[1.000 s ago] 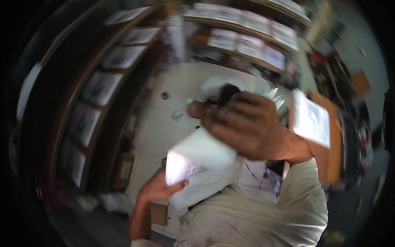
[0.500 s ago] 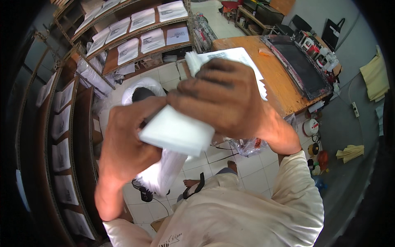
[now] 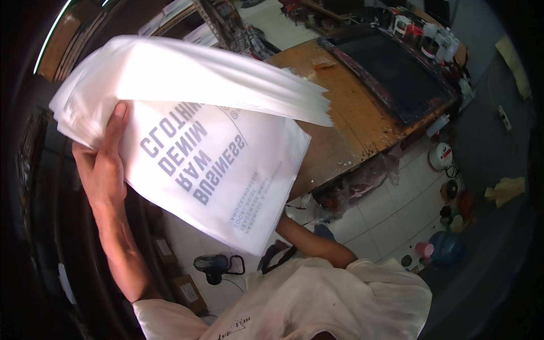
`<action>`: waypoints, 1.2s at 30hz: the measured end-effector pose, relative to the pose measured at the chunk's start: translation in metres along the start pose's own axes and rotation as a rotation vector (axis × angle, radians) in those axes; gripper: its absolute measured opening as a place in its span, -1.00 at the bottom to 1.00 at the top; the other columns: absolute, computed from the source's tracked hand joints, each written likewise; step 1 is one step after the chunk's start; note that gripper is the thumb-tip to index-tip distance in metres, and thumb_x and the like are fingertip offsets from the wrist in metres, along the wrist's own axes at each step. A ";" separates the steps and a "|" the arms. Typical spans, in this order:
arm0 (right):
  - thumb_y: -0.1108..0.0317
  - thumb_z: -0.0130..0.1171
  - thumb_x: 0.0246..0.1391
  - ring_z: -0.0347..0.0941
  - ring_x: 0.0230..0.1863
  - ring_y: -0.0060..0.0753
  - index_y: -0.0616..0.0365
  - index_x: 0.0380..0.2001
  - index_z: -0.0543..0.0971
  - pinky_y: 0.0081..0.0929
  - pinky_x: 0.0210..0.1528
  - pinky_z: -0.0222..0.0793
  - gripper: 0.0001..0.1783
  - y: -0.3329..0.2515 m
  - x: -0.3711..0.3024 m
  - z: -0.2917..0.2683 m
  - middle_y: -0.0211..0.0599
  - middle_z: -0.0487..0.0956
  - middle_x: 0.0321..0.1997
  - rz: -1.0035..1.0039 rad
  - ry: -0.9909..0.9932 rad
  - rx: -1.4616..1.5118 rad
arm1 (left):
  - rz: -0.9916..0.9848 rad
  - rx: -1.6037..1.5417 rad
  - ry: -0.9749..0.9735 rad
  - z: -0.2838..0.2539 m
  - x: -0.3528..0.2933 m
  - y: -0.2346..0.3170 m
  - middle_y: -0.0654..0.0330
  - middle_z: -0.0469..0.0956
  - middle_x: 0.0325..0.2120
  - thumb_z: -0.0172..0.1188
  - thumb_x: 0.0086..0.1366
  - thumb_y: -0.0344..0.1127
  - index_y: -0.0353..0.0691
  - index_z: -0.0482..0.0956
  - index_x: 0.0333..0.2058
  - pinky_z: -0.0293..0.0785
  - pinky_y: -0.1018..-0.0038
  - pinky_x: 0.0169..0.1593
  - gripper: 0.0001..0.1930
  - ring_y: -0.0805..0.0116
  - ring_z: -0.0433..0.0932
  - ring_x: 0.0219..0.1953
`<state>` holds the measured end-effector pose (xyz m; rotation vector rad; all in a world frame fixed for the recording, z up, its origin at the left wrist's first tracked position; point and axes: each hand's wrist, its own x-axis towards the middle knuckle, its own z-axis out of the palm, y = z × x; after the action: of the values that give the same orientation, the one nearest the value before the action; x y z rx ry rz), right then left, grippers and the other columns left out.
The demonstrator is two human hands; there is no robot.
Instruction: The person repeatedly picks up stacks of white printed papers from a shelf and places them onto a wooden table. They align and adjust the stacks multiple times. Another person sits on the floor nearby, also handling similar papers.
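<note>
A stack of thin white plastic bags (image 3: 272, 153) with zigzag-cut edges is held up in front of me, at the left and middle. Grey print shows mirrored through the lower sheet, and the upper layers bend over in a fold. My left hand (image 3: 107, 164) is closed on the stack's left edge, its thumb lying on the near face and its other fingers behind. Behind the bags' lower right corner my right forearm (image 3: 314, 241) disappears; the right hand itself is hidden, so its grip does not show.
On the right stands a wooden table (image 3: 340, 147) bearing a dark framed screen (image 3: 391, 73) and several bottles and tins. A small black fan (image 3: 212, 267) is on the tiled floor below the bags. Shelves (image 3: 164, 25) stand at the far left; a blue jug (image 3: 447, 247) sits at the right.
The folded bags between both hands have opened out into a broad sheet stack, lifted to the left. My right hand has dropped from above them to behind them. The view has shifted.
</note>
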<state>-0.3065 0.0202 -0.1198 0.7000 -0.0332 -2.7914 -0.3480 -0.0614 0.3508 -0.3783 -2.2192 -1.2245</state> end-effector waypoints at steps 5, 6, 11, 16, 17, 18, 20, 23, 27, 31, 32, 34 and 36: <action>-0.43 -0.14 0.17 0.44 0.11 -0.08 0.22 0.27 0.28 -0.17 0.16 0.42 -0.05 -0.089 -0.013 0.039 -0.07 0.47 0.13 -0.490 -0.336 0.098 | -0.220 -0.300 0.087 0.044 -0.013 -0.064 0.02 0.62 -0.16 0.43 0.20 -0.27 -0.54 0.54 -0.01 0.49 0.43 -0.02 -0.50 0.34 0.59 -0.17; -0.42 -0.11 0.17 0.46 0.08 -0.08 0.23 0.26 0.30 -0.16 0.14 0.44 -0.06 -0.106 -0.023 0.045 -0.07 0.49 0.11 -0.566 -0.404 0.086 | -0.275 -0.356 0.138 0.046 -0.024 -0.082 0.03 0.62 -0.13 0.43 0.20 -0.27 -0.53 0.53 0.01 0.49 0.41 0.02 -0.49 0.33 0.58 -0.12; -0.17 0.16 0.09 0.54 -0.02 -0.04 0.31 0.20 0.36 -0.10 0.06 0.52 -0.17 -0.191 -0.078 0.071 0.00 0.54 0.01 -0.532 -0.160 -0.349 | -0.523 -0.634 0.244 0.090 -0.130 -0.244 0.09 0.54 -0.09 0.20 0.34 -0.42 -0.40 0.45 0.05 0.51 0.37 0.03 -0.66 0.27 0.55 -0.09; 0.16 0.30 -0.05 0.57 -0.06 0.01 0.40 0.16 0.36 -0.07 0.06 0.53 -0.24 -0.274 -0.073 0.032 0.08 0.55 -0.01 -0.166 0.045 -0.754 | -0.924 -0.952 0.186 0.193 -0.284 -0.357 0.11 0.43 0.15 0.12 0.37 -0.49 -0.33 0.29 0.22 0.30 0.30 0.30 -0.54 0.24 0.45 0.14; 0.16 0.31 -0.06 0.57 -0.05 0.01 0.40 0.15 0.37 -0.07 0.06 0.53 -0.24 -0.269 -0.064 0.031 0.08 0.55 -0.02 -0.197 0.128 -0.903 | -1.040 -0.936 0.281 0.197 -0.307 -0.360 0.11 0.42 0.18 0.16 0.34 -0.51 -0.35 0.29 0.24 0.32 0.29 0.29 -0.49 0.23 0.43 0.18; 0.16 0.32 -0.07 0.57 -0.05 0.00 0.39 0.15 0.38 -0.08 0.06 0.54 -0.25 -0.264 -0.060 0.027 0.07 0.56 -0.03 -0.242 0.217 -1.052 | -1.252 -1.013 0.345 0.202 -0.324 -0.355 0.09 0.41 0.20 0.17 0.33 -0.52 -0.36 0.28 0.25 0.37 0.30 0.25 -0.48 0.23 0.42 0.19; 0.18 0.35 -0.09 0.57 -0.04 -0.02 0.35 0.14 0.41 -0.09 0.06 0.54 -0.26 -0.275 -0.050 0.009 0.05 0.56 -0.04 -0.254 0.362 -1.062 | -1.242 -0.881 0.292 0.198 -0.312 -0.318 0.08 0.42 0.19 0.18 0.33 -0.50 -0.38 0.29 0.23 0.42 0.32 0.21 -0.49 0.20 0.46 0.16; 0.19 0.36 -0.09 0.57 -0.03 -0.05 0.37 0.13 0.42 -0.10 0.05 0.54 -0.27 -0.265 -0.053 0.029 0.02 0.56 -0.03 -0.172 0.435 -1.022 | -1.293 -0.671 0.230 0.184 -0.313 -0.320 0.04 0.41 0.17 0.20 0.32 -0.49 -0.39 0.26 0.24 0.39 0.34 0.21 -0.45 0.18 0.46 0.14; 0.20 0.34 -0.03 0.58 -0.08 -0.08 0.40 0.15 0.38 -0.15 0.02 0.56 -0.27 -0.274 -0.050 0.014 0.00 0.57 -0.04 -0.237 0.409 -1.042 | -1.012 -0.355 0.159 0.172 -0.314 -0.326 -0.01 0.49 0.07 0.29 0.21 -0.52 -0.42 0.25 0.23 0.38 0.33 0.17 -0.37 0.17 0.49 0.08; 0.21 0.34 0.03 0.56 -0.04 -0.09 0.41 0.20 0.33 -0.17 0.03 0.56 -0.25 -0.280 -0.047 0.011 0.04 0.53 0.03 -0.141 0.384 -0.950 | -0.600 0.012 0.113 0.152 -0.296 -0.334 -0.09 0.57 -0.04 0.24 0.19 -0.55 -0.39 0.29 0.21 0.42 0.29 0.14 -0.41 0.08 0.56 0.02; 0.20 0.35 0.03 0.55 -0.02 -0.09 0.42 0.20 0.33 -0.17 0.03 0.56 -0.24 -0.279 -0.046 0.012 0.05 0.52 0.05 -0.123 0.384 -0.927 | -0.639 0.006 0.038 0.146 -0.290 -0.334 -0.08 0.58 -0.06 0.24 0.18 -0.56 -0.36 0.27 0.22 0.42 0.28 0.14 -0.38 0.06 0.57 0.00; 0.19 0.36 0.04 0.54 0.02 -0.08 0.42 0.22 0.31 -0.15 0.05 0.54 -0.22 -0.275 -0.050 0.017 0.06 0.50 0.08 -0.114 0.373 -0.897 | -0.716 0.008 -0.049 0.137 -0.269 -0.313 -0.08 0.60 -0.06 0.26 0.14 -0.55 -0.33 0.30 0.24 0.44 0.28 0.11 -0.35 0.04 0.58 -0.02; 0.16 0.38 0.04 0.51 0.06 -0.07 0.41 0.24 0.29 -0.13 0.07 0.53 -0.18 -0.265 -0.053 0.029 0.07 0.49 0.11 -0.130 0.338 -0.888 | -0.781 -0.088 -0.072 0.135 -0.277 -0.333 -0.07 0.60 -0.06 0.28 0.12 -0.53 -0.34 0.37 0.20 0.46 0.30 0.07 -0.38 0.06 0.59 -0.04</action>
<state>-0.3404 0.2885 -0.0928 0.8994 1.2476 -2.3605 -0.3394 -0.1203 -0.0992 0.4764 -2.4621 -1.7068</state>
